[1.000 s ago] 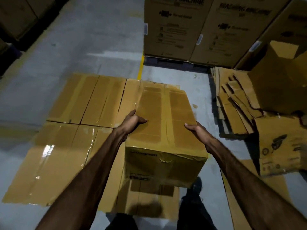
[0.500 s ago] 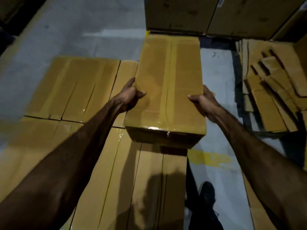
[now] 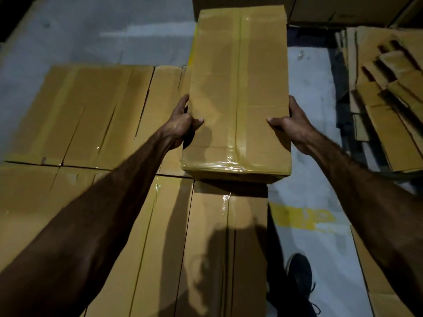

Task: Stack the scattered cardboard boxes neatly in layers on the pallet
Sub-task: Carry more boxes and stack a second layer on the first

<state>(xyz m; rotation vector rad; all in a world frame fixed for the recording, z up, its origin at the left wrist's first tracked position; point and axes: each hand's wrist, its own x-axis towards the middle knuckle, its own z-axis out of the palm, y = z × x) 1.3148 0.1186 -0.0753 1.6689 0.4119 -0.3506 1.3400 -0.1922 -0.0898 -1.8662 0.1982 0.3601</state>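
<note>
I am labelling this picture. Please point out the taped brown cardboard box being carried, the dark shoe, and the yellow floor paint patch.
Taped brown cardboard box (image 3: pixel 238 106): head view, top face.
Dark shoe (image 3: pixel 299 273): head view, upper.
Yellow floor paint patch (image 3: pixel 302 217): head view, middle.

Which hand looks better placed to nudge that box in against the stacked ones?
Probably the right hand: it grips the carried box on its outer side, facing away from the stacked boxes, while the left hand sits between.

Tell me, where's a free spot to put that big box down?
Bare floor lies between the held box and the flattened cardboard pile. More gray floor beyond the stacked boxes. The stacked layer itself is packed tight.
</note>
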